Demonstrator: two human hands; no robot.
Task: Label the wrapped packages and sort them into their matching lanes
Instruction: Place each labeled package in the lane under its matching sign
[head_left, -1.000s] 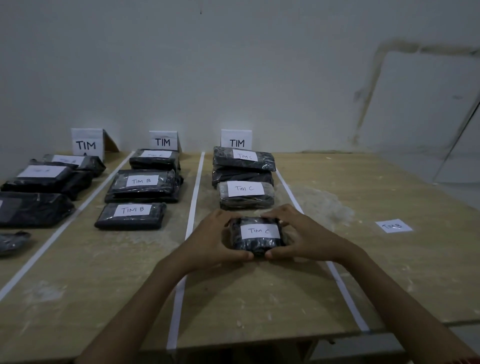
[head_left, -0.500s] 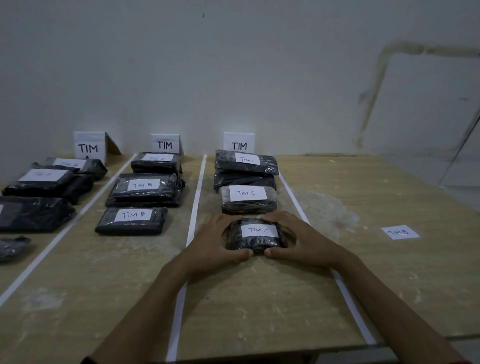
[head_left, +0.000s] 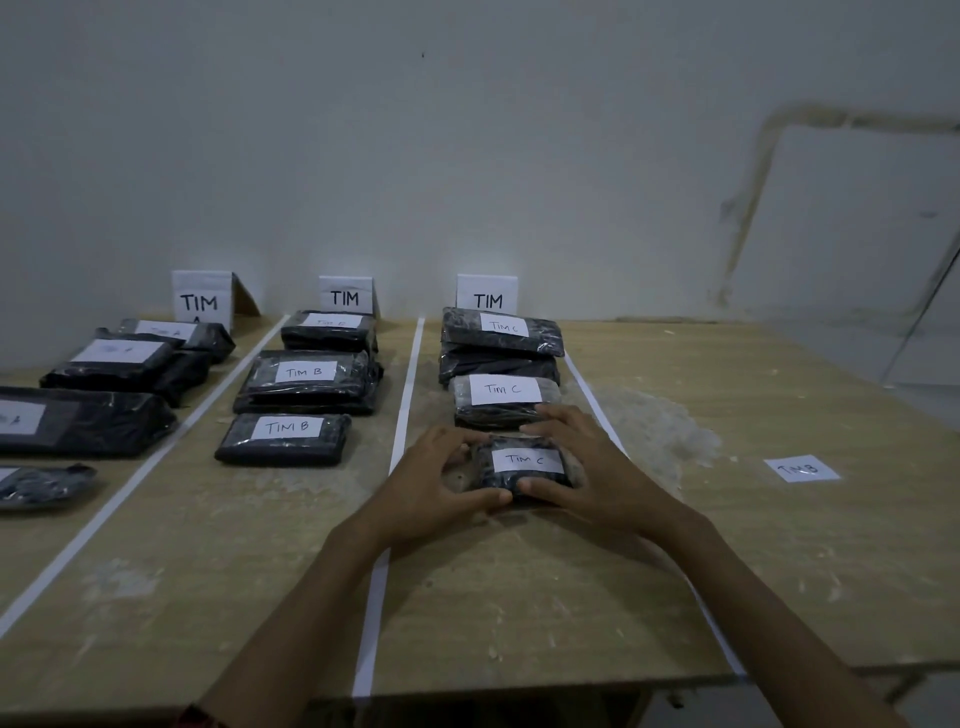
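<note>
A small black wrapped package (head_left: 524, 464) with a white "TIM C" label lies on the wooden table (head_left: 519, 597) in the right lane, just in front of another "TIM C" package (head_left: 501, 402). My left hand (head_left: 434, 483) grips its left side, thumb along the near edge. My right hand (head_left: 587, 467) grips its right side, fingers over the far edge. Behind stand two stacked "TIM C" packages (head_left: 501, 340) and the lane's "TIM" sign (head_left: 487, 294).
White tape lines (head_left: 400, 441) split the table into lanes. The middle lane holds "TIM B" packages (head_left: 285, 438), the left lane several more packages (head_left: 83, 421). A loose "TIM B" label (head_left: 801, 469) lies at the right. The wall stands close behind.
Both hands have slid the small "TIM C" package a little further away, up close to the package ahead of it. The view has tilted slightly.
</note>
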